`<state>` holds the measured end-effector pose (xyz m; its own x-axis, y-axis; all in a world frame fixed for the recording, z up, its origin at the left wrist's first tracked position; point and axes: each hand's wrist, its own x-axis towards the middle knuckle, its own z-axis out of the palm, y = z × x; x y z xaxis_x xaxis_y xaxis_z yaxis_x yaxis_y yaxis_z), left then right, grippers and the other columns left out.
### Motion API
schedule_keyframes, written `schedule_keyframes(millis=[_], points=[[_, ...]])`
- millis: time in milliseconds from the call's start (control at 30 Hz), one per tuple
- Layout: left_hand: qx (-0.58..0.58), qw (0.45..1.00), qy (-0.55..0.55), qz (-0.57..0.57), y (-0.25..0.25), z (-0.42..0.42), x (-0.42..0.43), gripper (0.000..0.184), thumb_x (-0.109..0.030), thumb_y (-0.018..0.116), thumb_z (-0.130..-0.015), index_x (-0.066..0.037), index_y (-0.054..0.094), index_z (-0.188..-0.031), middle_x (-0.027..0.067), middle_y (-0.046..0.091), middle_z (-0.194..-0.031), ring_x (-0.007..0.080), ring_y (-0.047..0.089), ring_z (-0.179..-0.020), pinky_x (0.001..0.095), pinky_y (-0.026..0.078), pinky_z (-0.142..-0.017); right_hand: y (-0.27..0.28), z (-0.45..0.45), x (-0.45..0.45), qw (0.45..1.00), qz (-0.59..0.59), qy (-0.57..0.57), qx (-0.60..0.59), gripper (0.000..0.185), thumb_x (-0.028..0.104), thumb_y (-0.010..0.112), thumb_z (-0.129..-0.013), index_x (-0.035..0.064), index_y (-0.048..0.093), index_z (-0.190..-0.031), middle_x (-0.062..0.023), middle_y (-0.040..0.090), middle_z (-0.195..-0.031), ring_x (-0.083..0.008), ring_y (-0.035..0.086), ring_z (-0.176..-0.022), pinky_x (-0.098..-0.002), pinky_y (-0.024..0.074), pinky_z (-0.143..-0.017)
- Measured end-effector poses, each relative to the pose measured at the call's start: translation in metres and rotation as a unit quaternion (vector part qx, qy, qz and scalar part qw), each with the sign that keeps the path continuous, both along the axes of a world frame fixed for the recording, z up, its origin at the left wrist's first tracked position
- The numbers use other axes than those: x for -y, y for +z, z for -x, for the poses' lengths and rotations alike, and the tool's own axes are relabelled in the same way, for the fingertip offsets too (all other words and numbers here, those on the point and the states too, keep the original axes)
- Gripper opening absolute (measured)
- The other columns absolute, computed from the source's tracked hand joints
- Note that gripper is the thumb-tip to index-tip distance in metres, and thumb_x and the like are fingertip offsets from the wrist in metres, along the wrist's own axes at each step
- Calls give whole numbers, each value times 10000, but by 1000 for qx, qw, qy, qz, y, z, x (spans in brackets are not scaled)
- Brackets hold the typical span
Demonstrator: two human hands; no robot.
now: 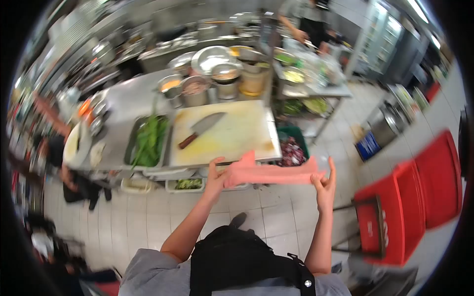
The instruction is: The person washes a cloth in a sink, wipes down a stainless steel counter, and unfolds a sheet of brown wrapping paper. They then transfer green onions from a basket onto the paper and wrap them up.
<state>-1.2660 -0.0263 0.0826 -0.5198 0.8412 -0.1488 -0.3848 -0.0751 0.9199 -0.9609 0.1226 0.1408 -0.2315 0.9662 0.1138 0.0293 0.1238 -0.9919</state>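
Observation:
A pink cloth (276, 174) is stretched sideways between my hands, in front of the table edge. My left hand (216, 178) grips its left end, and my right hand (324, 185) pinches its right end, with the index finger pointing up. Beyond the cloth lies a white cutting board (237, 135) with yellow stains. A cleaver with a brown handle (201, 130) rests on the board. To the board's left stands a metal tray (131, 148) of long green leaves (149, 141).
Metal bowls (212, 60) and pots stand behind the board. A red chair (395, 212) is at the right. Below the table are a green crate (291, 133) of chopped purple vegetables and tubs. Other people work at the far right (316, 22) and left (59, 148).

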Motion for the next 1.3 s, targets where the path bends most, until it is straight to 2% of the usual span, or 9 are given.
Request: schedule_keyframes(millis=[167,400,667,800,933,1100,1167,1233,1300], points=[[-168,974,138,68,13,22,139,273,-37,561,-924,-51,603,-1193,24,659,-888,106,613,-811,270,510,-684,-10,90,24,964,45,262,22,481,72,728,-816,10,574,-1268,2,595,-951,-80,525,-781,-233,445,-703],[-508,684,428,302,31,18,344,129,-98,703,-823,-11,668,-912,112,670,-866,259,643,-797,348,501,-768,10,230,105,800,-312,474,196,145,138,768,-763,20,692,-799,-91,561,-979,-244,541,-828,-359,455,-695],[-147,759,553,311,43,-5,502,199,-217,543,-964,-22,504,-947,85,601,-805,127,596,-765,293,494,-640,0,357,375,698,-203,679,105,246,227,620,-893,-13,616,-841,-111,539,-603,-234,577,-600,-335,466,-601],[-20,816,562,132,-1,-12,564,261,-280,546,-974,-48,473,-1066,46,615,-801,124,599,-690,274,506,-618,-10,356,542,489,-179,849,86,250,233,516,-931,-2,601,-942,-145,609,-740,-275,632,-709,-403,483,-631],[-16,759,613,220,2,-11,634,291,-244,589,-952,-33,481,-1118,82,650,-837,127,627,-705,242,508,-614,-29,380,640,259,-218,926,166,364,290,500,-954,-3,587,-1152,-214,613,-1068,-203,626,-944,-362,497,-767],[-66,670,680,291,-4,37,717,247,-223,579,-954,-47,510,-1114,93,630,-892,150,628,-752,268,504,-635,-65,456,695,211,95,943,240,443,347,475,-993,63,510,-1331,-123,575,-1253,-235,577,-1121,-358,483,-927],[-232,611,643,399,-5,76,738,278,-231,548,-955,-37,510,-1151,171,654,-834,275,657,-722,387,506,-629,-86,486,720,285,332,851,292,446,402,451,-994,86,552,-1292,-98,580,-1233,-221,545,-1142,-389,457,-979],[-248,670,571,405,17,119,741,283,-225,549,-946,-30,531,-1151,212,646,-903,375,648,-818,433,499,-686,-103,517,752,304,463,778,296,464,408,479,-971,139,512,-1348,-119,542,-1290,-254,521,-1177,-412,406,-1043],[-281,770,417,393,17,163,753,296,-199,579,-928,-30,543,-1168,206,644,-973,378,638,-888,431,502,-744,-82,548,788,335,327,883,9,414,367,540,-913,152,571,-1265,-125,567,-1226,-288,543,-1121,-417,417,-1007]])
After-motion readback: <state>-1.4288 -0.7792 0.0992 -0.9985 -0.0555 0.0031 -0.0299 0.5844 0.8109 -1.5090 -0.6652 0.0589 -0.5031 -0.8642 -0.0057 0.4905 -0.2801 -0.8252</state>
